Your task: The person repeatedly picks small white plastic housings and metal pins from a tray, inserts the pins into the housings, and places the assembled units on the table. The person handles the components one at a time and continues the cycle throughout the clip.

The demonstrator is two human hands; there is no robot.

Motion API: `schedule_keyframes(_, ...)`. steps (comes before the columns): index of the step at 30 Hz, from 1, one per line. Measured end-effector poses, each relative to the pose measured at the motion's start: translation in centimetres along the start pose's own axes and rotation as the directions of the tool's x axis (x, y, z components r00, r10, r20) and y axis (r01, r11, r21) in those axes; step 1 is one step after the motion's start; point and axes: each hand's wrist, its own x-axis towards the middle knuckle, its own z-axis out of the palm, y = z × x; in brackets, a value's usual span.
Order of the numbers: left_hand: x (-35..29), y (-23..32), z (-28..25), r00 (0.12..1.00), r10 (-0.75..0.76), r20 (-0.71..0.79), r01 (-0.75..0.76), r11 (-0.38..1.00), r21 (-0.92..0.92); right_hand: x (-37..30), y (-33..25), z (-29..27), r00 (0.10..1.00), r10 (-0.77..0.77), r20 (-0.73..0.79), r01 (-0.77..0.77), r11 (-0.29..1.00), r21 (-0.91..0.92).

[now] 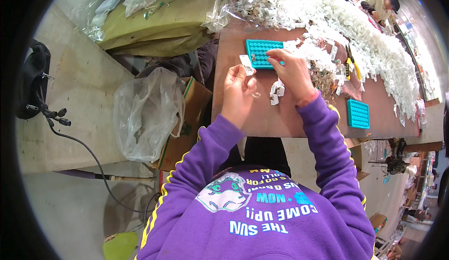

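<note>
My left hand (238,87) pinches a small white card (246,64) upright between thumb and fingers, beside the left edge of a teal ridged tray (262,43). Over that tray's right part is my right hand (295,71), thumb and forefinger brought together. Whatever they hold, if anything, is too small to make out. A few tiny dark pieces lie at the tray's left side. Between my wrists, a little cluster of white tags (276,92) rests on the brown tabletop (266,122).
A long heap of white tags (374,58) covers the table's far and right side. Yellow-handled pliers (348,68) lie by it, with a second teal tray (358,114) near the front edge. At left, a clear plastic bag (147,115) hangs over a cardboard box (194,103). A person (378,6) sits far right.
</note>
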Motion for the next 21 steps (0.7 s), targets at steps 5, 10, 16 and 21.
schedule_keyframes(5,-0.1,0.4,-0.7,0.999,-0.010,-0.030,0.009,1.000,-0.014,3.0,2.2,4.0,0.993,-0.071,0.092,0.081,0.991,-0.109)
schedule_keyframes(10,0.1,0.3,-1.0,1.000,-0.021,0.001,0.021,0.998,-0.052,3.9,2.6,5.0,0.987,-0.067,0.148,0.086,0.989,-0.124)
schedule_keyframes(16,0.4,0.0,-1.3,0.999,-0.019,0.029,0.021,0.997,-0.073,4.1,2.6,4.6,0.993,-0.037,0.112,0.044,0.997,-0.060)
schedule_keyframes(21,0.4,-0.3,-1.2,1.000,-0.015,0.004,0.015,0.998,-0.054,4.0,2.4,3.6,0.989,-0.001,0.151,-0.002,1.000,0.024)
